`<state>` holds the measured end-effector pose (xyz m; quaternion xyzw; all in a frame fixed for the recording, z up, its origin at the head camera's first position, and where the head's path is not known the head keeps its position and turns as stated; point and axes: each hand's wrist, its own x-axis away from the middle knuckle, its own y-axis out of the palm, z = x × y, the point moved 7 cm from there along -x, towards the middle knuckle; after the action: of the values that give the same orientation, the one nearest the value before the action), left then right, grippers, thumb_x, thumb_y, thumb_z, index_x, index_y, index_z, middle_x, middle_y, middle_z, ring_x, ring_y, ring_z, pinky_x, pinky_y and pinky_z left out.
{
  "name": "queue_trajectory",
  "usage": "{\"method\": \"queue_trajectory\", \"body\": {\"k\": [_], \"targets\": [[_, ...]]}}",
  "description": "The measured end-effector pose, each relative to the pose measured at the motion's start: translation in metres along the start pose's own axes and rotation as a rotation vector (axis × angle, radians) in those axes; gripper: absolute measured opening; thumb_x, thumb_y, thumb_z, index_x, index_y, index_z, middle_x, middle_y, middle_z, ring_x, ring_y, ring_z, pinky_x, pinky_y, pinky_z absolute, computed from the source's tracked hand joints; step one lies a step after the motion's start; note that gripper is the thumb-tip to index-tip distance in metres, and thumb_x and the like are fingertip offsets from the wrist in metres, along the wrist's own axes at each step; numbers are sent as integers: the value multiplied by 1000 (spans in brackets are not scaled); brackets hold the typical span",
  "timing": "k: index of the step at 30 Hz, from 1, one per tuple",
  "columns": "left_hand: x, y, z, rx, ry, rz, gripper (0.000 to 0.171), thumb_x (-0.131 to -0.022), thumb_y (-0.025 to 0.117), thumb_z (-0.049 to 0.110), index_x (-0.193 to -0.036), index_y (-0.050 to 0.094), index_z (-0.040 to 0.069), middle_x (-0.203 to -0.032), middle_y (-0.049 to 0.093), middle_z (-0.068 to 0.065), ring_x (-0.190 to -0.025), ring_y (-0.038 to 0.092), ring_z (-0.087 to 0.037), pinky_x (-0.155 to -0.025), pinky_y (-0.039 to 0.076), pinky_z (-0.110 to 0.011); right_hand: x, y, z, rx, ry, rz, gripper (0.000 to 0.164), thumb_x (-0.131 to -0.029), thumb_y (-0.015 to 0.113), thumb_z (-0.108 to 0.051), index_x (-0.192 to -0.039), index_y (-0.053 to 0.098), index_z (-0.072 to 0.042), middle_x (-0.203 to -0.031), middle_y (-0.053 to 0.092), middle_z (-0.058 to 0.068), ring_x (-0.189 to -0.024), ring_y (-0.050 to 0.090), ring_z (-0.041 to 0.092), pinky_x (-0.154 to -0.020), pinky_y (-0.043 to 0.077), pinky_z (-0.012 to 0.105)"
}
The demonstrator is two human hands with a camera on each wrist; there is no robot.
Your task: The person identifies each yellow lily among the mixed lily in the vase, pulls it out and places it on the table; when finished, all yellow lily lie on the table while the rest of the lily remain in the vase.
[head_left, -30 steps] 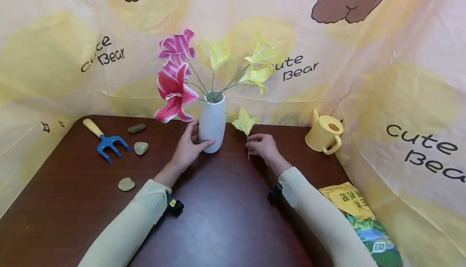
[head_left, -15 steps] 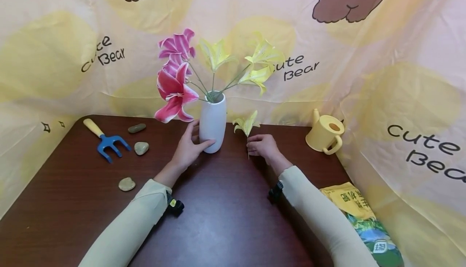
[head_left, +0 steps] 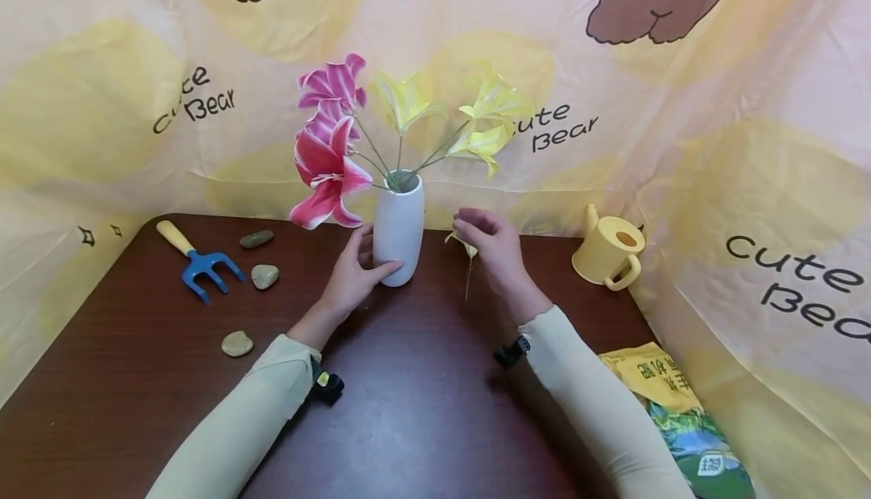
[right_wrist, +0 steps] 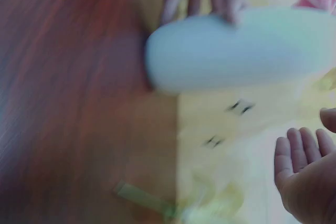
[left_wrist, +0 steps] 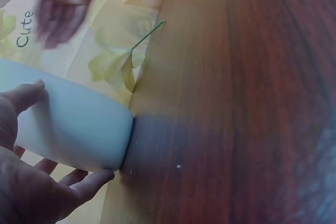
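Observation:
A white vase point(head_left: 398, 238) stands upright with three pink lilies point(head_left: 328, 170) leaning left and three yellow lilies point(head_left: 490, 121) in the middle and right. My left hand point(head_left: 350, 276) holds its lower body, thumb across the front and fingers behind, as the left wrist view also shows. Right of the vase, a short-stemmed yellow lily point(left_wrist: 113, 67) rests on the table near its back edge. My right hand point(head_left: 500, 257) hovers over this lily with nothing in its grasp, partly covering the bloom in the head view; in the right wrist view its fingers point(right_wrist: 296, 153) are extended.
A blue garden fork point(head_left: 203, 266) and three stones point(head_left: 265, 277) lie on the table's left side. The yellow watering can point(head_left: 607, 249) stands at the back right, with a fertilizer bag point(head_left: 680, 401) in front. A printed cloth point(head_left: 435, 0) closes off the back and sides.
My right hand has let go of the loose yellow lily's stem and risen above it. The lily's bloom has dropped slightly. My left hand stays on the vase.

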<state>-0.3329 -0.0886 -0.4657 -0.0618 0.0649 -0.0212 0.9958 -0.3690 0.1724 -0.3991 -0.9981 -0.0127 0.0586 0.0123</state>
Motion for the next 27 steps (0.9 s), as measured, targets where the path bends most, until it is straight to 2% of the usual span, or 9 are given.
{"method": "queue_trajectory", "body": {"k": [3, 7, 10, 13, 16, 18, 20, 23, 27], "targets": [[0, 0, 0, 11, -1, -5, 86, -97, 91, 21, -168, 42, 21, -166, 54, -17, -150, 58, -42, -125, 49, -65, 2, 19, -23, -103, -33, 2, 28, -103, 82, -13, -129, 77, -4, -124, 81, 9, -109, 79, 16, -109, 64, 39], [1, 0, -1, 12, -4, -10, 87, -97, 90, 24, -168, 41, 22, -167, 54, -15, -152, 57, -41, -127, 47, -65, 2, 39, -45, -196, -62, 52, 17, -101, 83, -10, -118, 80, -9, -107, 81, 0, -98, 81, 15, -100, 68, 34], [1, 0, -1, 8, -5, -10, 87, -97, 90, 25, -168, 41, 23, -167, 54, -15, -152, 57, -40, -127, 47, -65, 0, 51, -56, -262, -74, 100, 15, -101, 82, -6, -116, 80, -5, -99, 80, -1, -91, 80, 15, -93, 69, 30], [0, -1, 0, 3, 1, -7, 87, -97, 90, 25, -169, 41, 23, -168, 53, -15, -153, 57, -40, -127, 48, -64, -2, 60, -63, -295, -76, 156, 22, -101, 82, -6, -121, 79, 3, -95, 79, -2, -89, 79, 16, -91, 69, 30], [-1, -1, 0, 0, 6, -1, 87, -97, 91, 24, -169, 41, 22, -167, 54, -16, -152, 57, -41, -127, 48, -64, -4, 70, -69, -304, -81, 222, 27, -100, 84, -8, -122, 78, 6, -94, 79, -3, -89, 78, 17, -98, 69, 38], [-1, -2, 1, 4, 8, 1, 87, -97, 91, 23, -168, 42, 22, -167, 54, -16, -152, 57, -41, -127, 48, -64, -4, 74, -72, -298, -92, 272, 23, -98, 86, -10, -117, 81, 3, -93, 78, -5, -88, 77, 16, -104, 67, 46], [-1, -2, 1, 9, 6, 1, 86, -97, 91, 24, -168, 42, 22, -166, 55, -16, -151, 57, -41, -126, 48, -65, -2, 78, -74, -298, -110, 326, 15, -96, 88, -10, -108, 82, -3, -92, 76, -5, -86, 74, 14, -103, 65, 49], [0, -1, 2, 9, 4, -3, 87, -96, 91, 24, -168, 42, 22, -166, 55, -16, -151, 58, -41, -126, 48, -64, 1, 81, -78, -297, -150, 399, 11, -94, 90, -10, -99, 81, -11, -90, 75, -6, -83, 69, 10, -92, 65, 39], [0, -1, 1, -1, 4, -8, 87, -97, 91, 25, -169, 42, 24, -166, 55, -14, -150, 58, -40, -126, 49, -64, 4, 83, -83, -277, -204, 443, 14, -93, 91, -9, -102, 80, -8, -89, 73, -6, -84, 68, 9, -80, 61, 23]]}}
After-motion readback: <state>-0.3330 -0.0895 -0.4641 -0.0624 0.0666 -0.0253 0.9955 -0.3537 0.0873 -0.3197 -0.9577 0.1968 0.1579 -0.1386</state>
